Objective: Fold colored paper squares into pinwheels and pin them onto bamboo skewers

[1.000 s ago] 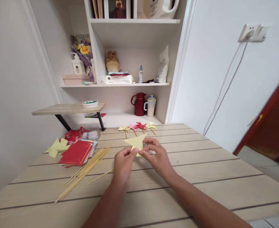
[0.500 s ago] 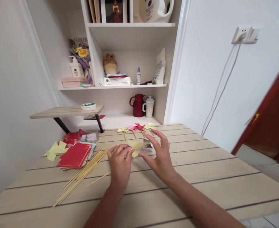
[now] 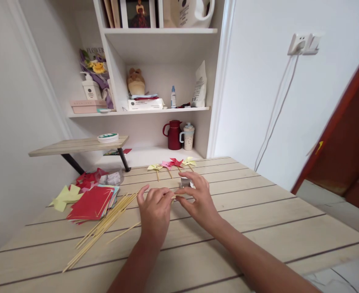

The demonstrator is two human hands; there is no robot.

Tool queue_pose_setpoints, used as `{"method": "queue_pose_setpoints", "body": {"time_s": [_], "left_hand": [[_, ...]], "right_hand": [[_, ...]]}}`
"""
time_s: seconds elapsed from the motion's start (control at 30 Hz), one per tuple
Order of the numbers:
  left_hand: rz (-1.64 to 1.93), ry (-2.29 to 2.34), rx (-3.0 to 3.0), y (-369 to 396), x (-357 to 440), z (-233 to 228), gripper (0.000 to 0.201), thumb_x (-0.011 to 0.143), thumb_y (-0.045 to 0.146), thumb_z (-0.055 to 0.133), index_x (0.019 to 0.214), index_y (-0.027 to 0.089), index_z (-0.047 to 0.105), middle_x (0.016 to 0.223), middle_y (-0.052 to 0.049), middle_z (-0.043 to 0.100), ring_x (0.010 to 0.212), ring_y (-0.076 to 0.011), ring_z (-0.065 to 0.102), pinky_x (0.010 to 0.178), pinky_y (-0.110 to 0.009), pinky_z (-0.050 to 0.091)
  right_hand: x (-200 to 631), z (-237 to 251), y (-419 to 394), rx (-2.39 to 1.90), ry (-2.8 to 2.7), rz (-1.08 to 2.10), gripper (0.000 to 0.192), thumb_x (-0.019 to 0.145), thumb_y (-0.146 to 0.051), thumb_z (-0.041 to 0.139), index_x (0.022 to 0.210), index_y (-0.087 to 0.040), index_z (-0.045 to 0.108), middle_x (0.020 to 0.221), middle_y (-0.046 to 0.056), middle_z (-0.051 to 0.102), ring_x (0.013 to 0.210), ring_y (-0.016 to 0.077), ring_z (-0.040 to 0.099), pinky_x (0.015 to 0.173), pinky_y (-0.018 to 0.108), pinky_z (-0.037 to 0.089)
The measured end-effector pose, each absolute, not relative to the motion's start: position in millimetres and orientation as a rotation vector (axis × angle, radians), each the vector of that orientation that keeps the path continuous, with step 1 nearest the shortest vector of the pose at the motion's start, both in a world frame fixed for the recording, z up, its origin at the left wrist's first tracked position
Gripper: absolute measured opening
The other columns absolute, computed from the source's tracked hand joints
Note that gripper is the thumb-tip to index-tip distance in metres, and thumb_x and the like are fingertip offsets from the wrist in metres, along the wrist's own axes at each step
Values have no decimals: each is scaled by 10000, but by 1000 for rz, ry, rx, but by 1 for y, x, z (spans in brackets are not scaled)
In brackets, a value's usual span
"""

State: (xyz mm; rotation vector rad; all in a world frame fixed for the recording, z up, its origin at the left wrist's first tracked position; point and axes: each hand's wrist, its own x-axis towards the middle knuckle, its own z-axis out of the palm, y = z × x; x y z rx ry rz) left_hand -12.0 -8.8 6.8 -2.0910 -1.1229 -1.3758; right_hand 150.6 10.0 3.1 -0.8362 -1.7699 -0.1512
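Note:
Between my two hands is a small piece of yellow paper (image 3: pixel 173 196), mostly hidden behind the fingers. My left hand (image 3: pixel 155 209) pinches its left side between thumb and fingers. From the right, the thumb and index finger of my right hand (image 3: pixel 199 196) close on the paper's other edge. Just behind the right fingers stands a small silvery box (image 3: pixel 186 182), partly covered by the hand. Finished paper pinwheels lie beyond, among them a red pinwheel (image 3: pixel 176 162), a pink pinwheel (image 3: pixel 167 164) and a yellow pinwheel (image 3: pixel 155 167) on sticks.
Left of my hands lie a bundle of thin wooden sticks (image 3: pixel 106 221) and a stack of coloured paper squares (image 3: pixel 89 202). Yellow cut paper (image 3: pixel 65 196) and a clear container (image 3: pixel 113 178) are behind them. A small raised shelf (image 3: pixel 72 147) stands at the back left.
My right hand has come in from an open spread to meet the paper, its thumb and index finger drawing together. The yellow paper, plainly visible before, is now mostly hidden. The view has shifted slightly.

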Motion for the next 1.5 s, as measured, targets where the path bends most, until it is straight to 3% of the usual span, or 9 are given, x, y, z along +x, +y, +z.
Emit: {"method": "queue_pose_setpoints", "body": {"time_s": [0.17, 0.2, 0.3, 0.37, 0.43, 0.73, 1.27, 1.37, 1.5], "left_hand": [[-1547, -1190, -2080, -7, -10, 5, 55, 877, 263, 678, 916, 280, 712, 956, -13, 741, 930, -214, 644, 1067, -469, 269], [-1654, -1249, -2056, -6, -9, 4, 182, 842, 327, 720, 1019, 286, 707, 1057, -40, 730, 1022, -240, 627, 1073, -473, 278], [-2124, -1515, -2006, 0, -11, 2, 653, 809, 519, 706, 1377, 256, 521, 1337, -137, 605, 1232, -289, 537, 1061, -468, 346], [-2429, -1697, -2066, 3, -13, 1, 637, 871, 597, 577, 1385, 227, 511, 1332, -154, 606, 1235, -279, 550, 1045, -443, 384], [-2593, -1841, -2209, 3, -14, 3, 561, 898, 631, 500, 1245, 209, 629, 1260, -142, 658, 1220, -273, 571, 1046, -415, 392], [-2771, -1967, -2664, -6, -7, 10, 413, 674, 433, 838, 956, 147, 745, 979, -115, 749, 896, -235, 679, 785, -291, 489], [-2877, -2192, -2263, -2, -9, 4, 286, 618, 372, 853, 725, 132, 740, 711, -48, 718, 644, -152, 620, 632, -246, 452], [-2974, -2246, -2201, -2, -11, 3, 298, 624, 365, 848, 770, 126, 747, 732, -62, 732, 657, -164, 644, 640, -256, 471], [-3215, -2235, -1936, 1, -18, 5, 265, 642, 316, 832, 800, 117, 754, 782, -89, 754, 704, -181, 681, 706, -278, 512]], "right_hand": [[149, 7, 9, -877, -1700, 246, 77, 799, -215, 701, 728, -227, 727, 1193, 76, 680, 1154, 291, 576, 999, 473, 422], [149, 8, 8, -904, -1654, 391, 33, 778, -247, 724, 760, -225, 740, 1188, 79, 684, 1131, 291, 590, 978, 459, 441], [148, 12, 7, -953, -1396, 928, 286, 710, -330, 782, 964, -201, 758, 1066, 85, 728, 954, 272, 654, 860, 407, 494], [148, 13, 8, -930, -1202, 1205, 384, 658, -362, 818, 978, -159, 755, 926, 81, 751, 825, 245, 660, 784, 365, 496], [148, 13, 9, -885, -1081, 1327, 384, 601, -369, 853, 886, -130, 759, 845, 79, 754, 769, 224, 647, 753, 335, 482], [147, 11, 9, -904, -1108, 1380, 347, 551, -340, 880, 789, -117, 762, 759, 61, 740, 657, 171, 608, 669, 302, 448], [143, 9, 7, -938, -1203, 1361, 361, 588, -386, 861, 813, -128, 746, 743, 53, 730, 673, 193, 623, 678, 321, 459], [143, 5, 9, -928, -1291, 1256, 343, 703, -431, 791, 883, -146, 724, 821, 54, 731, 746, 208, 637, 705, 327, 477], [148, -2, 12, -871, -1421, 945, 385, 842, -424, 674, 1162, -218, 617, 1143, 84, 677, 1017, 247, 639, 872, 394, 519]]}}
